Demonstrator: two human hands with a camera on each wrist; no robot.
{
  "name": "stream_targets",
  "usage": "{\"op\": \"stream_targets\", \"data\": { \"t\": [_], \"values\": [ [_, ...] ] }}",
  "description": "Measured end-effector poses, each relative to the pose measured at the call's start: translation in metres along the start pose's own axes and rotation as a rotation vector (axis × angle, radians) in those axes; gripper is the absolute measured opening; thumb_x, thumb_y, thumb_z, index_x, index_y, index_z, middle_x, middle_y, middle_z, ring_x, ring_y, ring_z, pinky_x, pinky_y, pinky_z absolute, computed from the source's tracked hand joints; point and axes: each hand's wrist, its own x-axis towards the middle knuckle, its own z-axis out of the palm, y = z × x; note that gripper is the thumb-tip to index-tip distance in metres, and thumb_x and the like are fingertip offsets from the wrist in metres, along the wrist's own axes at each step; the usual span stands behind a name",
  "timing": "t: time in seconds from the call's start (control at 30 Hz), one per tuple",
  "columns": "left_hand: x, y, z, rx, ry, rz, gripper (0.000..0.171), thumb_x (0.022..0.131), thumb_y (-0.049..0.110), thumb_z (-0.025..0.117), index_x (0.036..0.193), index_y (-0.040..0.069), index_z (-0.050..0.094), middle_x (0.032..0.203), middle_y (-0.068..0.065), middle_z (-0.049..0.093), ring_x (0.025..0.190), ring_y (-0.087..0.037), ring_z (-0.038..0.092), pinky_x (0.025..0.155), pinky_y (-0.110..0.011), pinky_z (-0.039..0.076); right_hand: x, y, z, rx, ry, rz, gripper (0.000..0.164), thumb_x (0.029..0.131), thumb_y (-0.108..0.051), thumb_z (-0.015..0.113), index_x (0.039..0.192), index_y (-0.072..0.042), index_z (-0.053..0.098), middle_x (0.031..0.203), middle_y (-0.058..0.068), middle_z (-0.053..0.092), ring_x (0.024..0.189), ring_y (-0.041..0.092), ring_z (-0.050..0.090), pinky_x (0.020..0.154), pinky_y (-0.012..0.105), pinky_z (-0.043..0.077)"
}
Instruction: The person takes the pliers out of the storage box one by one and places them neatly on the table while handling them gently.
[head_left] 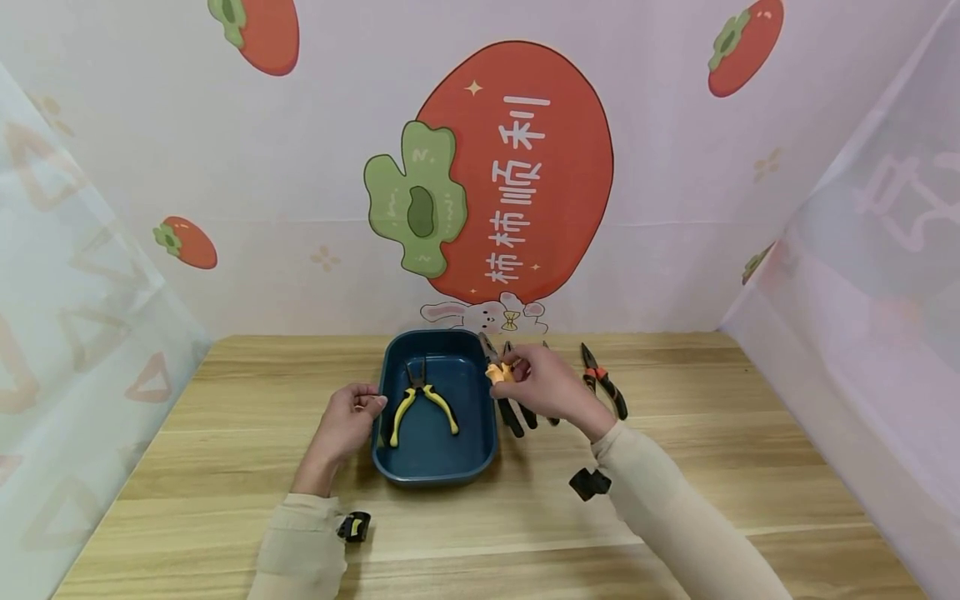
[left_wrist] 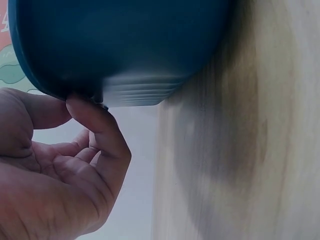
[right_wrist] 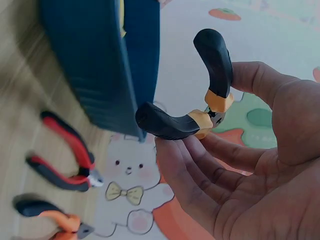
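Observation:
In the head view my left hand (head_left: 347, 425) pinches the left rim of a dark blue rectangular tray (head_left: 438, 477). The left wrist view shows thumb and forefinger at the tray's edge (left_wrist: 27, 65). Pliers (head_left: 434, 397) with yellow handles lie inside the tray, handles spread toward me. Over the tray's right rim, my right hand (head_left: 546, 385) holds pliers (right_wrist: 172, 126) with black and yellow-orange handles. Thumb and fingers grip them near the pivot, and the handles stand apart. Their jaws are partly hidden in the right wrist view.
Right of the tray, red-and-black pliers (right_wrist: 75, 145) and orange-and-black pliers (right_wrist: 60, 220) lie on the wooden table (head_left: 675, 500). Pliers (head_left: 604, 380) with red-and-black handles lie farthest right in the head view. A printed cloth (head_left: 330, 167) hangs behind the table.

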Motion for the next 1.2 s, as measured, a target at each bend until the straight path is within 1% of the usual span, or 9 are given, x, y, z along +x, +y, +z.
{"op": "stream_targets", "data": {
  "t": [0.17,0.47,0.7,0.83,0.97,1.1,1.2],
  "values": [
    [-0.001,0.001,0.000,-0.023,-0.013,-0.012,0.032,0.105,0.007,0.054,0.127,-0.015,0.048,0.096,-0.012,0.052,0.083,-0.020,0.049,0.064,-0.026,0.044,-0.007,0.015,-0.004,0.013,0.011,0.010,0.042,0.087,-0.025,0.079,0.122,-0.005,0.068,0.094,0.005,0.064,0.080,0.019,0.058,0.062,0.033,0.050],
    [0.000,0.000,-0.001,-0.030,-0.024,-0.025,0.034,0.105,0.008,0.053,0.130,-0.014,0.047,0.098,-0.013,0.053,0.079,-0.020,0.049,0.061,-0.027,0.045,-0.015,0.039,-0.011,-0.016,0.058,0.001,0.039,0.087,-0.024,0.078,0.121,-0.005,0.069,0.091,0.004,0.064,0.073,0.017,0.058,0.060,0.033,0.048],
    [0.000,-0.001,-0.002,-0.034,-0.023,-0.040,0.032,0.106,0.007,0.052,0.129,-0.013,0.047,0.099,-0.013,0.052,0.080,-0.020,0.049,0.062,-0.027,0.046,-0.020,0.058,-0.017,-0.027,0.070,0.046,0.046,0.088,-0.025,0.078,0.125,-0.002,0.066,0.093,0.006,0.065,0.078,0.017,0.058,0.062,0.033,0.048],
    [0.000,0.000,-0.001,-0.051,-0.021,-0.049,0.032,0.106,0.008,0.052,0.130,-0.013,0.047,0.098,-0.012,0.052,0.081,-0.020,0.050,0.062,-0.026,0.046,-0.024,0.070,-0.021,-0.036,0.083,0.076,0.044,0.088,-0.024,0.077,0.124,-0.001,0.066,0.091,0.006,0.064,0.072,0.018,0.057,0.058,0.033,0.047],
    [0.001,0.000,0.000,-0.056,-0.015,-0.055,0.032,0.105,0.008,0.053,0.129,-0.012,0.048,0.099,-0.012,0.053,0.083,-0.021,0.050,0.062,-0.026,0.046,-0.029,0.083,-0.027,-0.071,0.098,0.086,0.042,0.088,-0.021,0.076,0.122,0.000,0.067,0.087,0.006,0.061,0.067,0.018,0.053,0.056,0.033,0.044],
    [0.001,-0.001,-0.001,-0.055,-0.011,-0.053,0.031,0.105,0.008,0.053,0.129,-0.012,0.048,0.098,-0.012,0.053,0.082,-0.022,0.050,0.061,-0.026,0.046,-0.032,0.096,-0.034,-0.101,0.100,0.090,0.044,0.090,-0.021,0.073,0.126,0.003,0.065,0.086,0.006,0.060,0.068,0.018,0.050,0.059,0.033,0.040],
    [0.000,0.000,-0.001,-0.052,-0.011,-0.052,0.031,0.105,0.008,0.053,0.129,-0.012,0.048,0.098,-0.012,0.053,0.082,-0.022,0.050,0.061,-0.027,0.046,-0.034,0.106,-0.041,-0.113,0.097,0.112,0.045,0.092,-0.022,0.072,0.129,0.003,0.064,0.085,0.006,0.061,0.065,0.018,0.050,0.058,0.033,0.039]
  ]
}}
